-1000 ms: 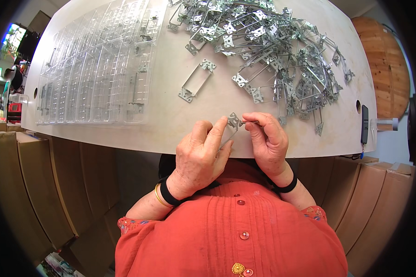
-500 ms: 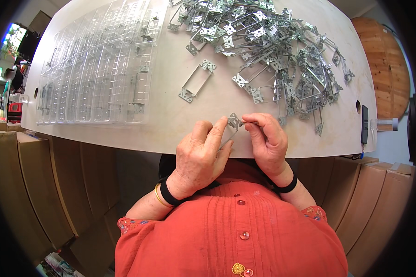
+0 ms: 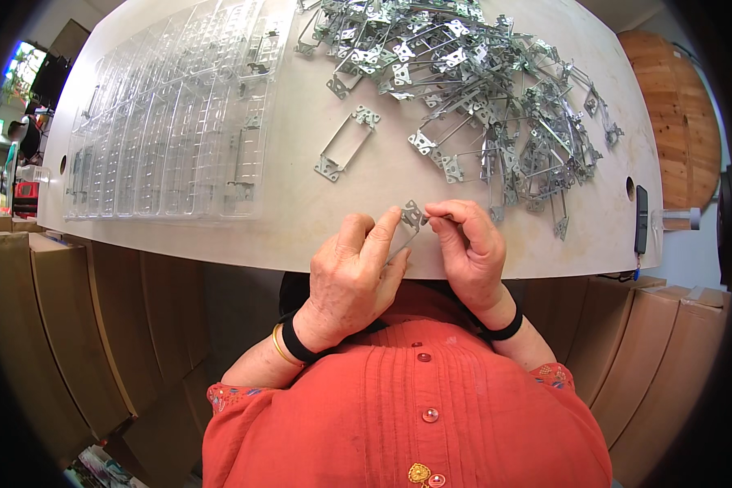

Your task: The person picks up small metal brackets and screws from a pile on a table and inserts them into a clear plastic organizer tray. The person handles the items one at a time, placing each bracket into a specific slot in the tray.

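Note:
My left hand (image 3: 354, 272) and my right hand (image 3: 468, 244) together pinch one thin metal bracket (image 3: 409, 220) just above the near edge of the pale table (image 3: 301, 220). The left fingers hold its long side; the right fingertips grip its top tab. Most of the bracket is hidden between my fingers. A single loose bracket frame (image 3: 346, 144) lies flat on the table beyond my left hand. A big tangled heap of the same silvery brackets (image 3: 480, 89) covers the far right of the table.
A clear plastic tray (image 3: 167, 122) with long slots lies on the table's left half, a few brackets in its right-hand slots. A dark slim device (image 3: 641, 220) rests by the right edge. Cardboard boxes (image 3: 49, 342) stand below on both sides. A round wooden top (image 3: 681, 106) is at far right.

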{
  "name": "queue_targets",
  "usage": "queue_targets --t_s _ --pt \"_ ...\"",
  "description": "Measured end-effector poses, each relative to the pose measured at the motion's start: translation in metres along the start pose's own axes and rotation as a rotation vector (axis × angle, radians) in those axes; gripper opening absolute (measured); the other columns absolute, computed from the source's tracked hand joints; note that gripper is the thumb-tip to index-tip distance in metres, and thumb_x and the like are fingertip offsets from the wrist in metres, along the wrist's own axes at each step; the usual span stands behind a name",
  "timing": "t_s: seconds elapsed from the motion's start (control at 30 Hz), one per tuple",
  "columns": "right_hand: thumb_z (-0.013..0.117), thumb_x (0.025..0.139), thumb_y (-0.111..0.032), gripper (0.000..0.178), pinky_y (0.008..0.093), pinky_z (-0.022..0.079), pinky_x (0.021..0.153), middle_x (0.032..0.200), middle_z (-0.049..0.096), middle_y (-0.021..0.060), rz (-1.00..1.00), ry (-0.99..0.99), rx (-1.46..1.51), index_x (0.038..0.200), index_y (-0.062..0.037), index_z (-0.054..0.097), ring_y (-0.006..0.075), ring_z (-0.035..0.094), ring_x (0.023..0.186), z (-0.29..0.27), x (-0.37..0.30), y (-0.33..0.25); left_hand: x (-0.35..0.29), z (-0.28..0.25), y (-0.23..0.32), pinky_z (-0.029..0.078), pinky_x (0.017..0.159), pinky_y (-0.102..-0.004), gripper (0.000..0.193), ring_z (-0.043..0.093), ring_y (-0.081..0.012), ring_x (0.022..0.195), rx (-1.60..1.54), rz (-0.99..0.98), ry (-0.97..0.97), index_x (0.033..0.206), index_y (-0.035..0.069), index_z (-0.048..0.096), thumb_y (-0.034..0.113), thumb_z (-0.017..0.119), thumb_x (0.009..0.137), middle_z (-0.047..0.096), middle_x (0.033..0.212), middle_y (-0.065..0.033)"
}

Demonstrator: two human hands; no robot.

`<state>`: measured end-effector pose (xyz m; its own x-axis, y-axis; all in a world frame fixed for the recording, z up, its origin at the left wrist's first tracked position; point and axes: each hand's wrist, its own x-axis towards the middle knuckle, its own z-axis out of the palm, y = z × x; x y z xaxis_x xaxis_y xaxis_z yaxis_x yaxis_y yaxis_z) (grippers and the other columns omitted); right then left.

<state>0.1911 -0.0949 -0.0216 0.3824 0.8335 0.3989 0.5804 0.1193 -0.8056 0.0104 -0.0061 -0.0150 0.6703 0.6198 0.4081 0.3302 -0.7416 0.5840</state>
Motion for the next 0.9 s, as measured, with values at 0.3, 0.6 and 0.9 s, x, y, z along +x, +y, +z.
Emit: queue_targets --t_s 0.3,0.6,0.9 --pt "0.074 0.097 0.007 0.020 0.0309 0.058 0.076 0.105 0.074 0.0116 -0.045 0.014 -0.011 0.115 -0.0017 0.073 0.0209 0.072 0.086 0.0007 0.0012 -0.0020 0.0003 0.0000 0.0013 0.053 0.061 -0.0366 0.059 0.063 -0.0237 0.068 -0.003 0.004 0.006 0.135 0.003 0.070 0.008 0.088 0.079 0.064 0.104 -0.0141" --pt "0.076 0.097 0.004 0.017 0.0294 0.057 0.074 0.105 0.074 0.0109 -0.045 0.093 0.032 0.112 -0.0018 0.073 0.0192 0.070 0.084 -0.0004 -0.0045 0.0036 -0.0008 0.0003 0.0012 0.053 0.060 -0.0367 0.058 0.063 -0.0238 0.068 -0.027 0.018 0.015 0.134 0.002 0.070 0.006 0.088 0.079 0.064 0.103 -0.0135" --pt "0.076 0.099 0.003 0.017 0.0296 0.057 0.075 0.105 0.074 0.0102 -0.006 0.072 0.068 0.115 -0.0018 0.073 0.0188 0.070 0.086 -0.0004 -0.0033 0.0013 -0.0016 0.0001 0.0044 0.053 0.060 -0.0361 0.056 0.062 -0.0225 0.068 -0.083 0.046 -0.033 0.132 0.002 0.072 0.007 0.089 0.078 0.065 0.099 -0.0126"
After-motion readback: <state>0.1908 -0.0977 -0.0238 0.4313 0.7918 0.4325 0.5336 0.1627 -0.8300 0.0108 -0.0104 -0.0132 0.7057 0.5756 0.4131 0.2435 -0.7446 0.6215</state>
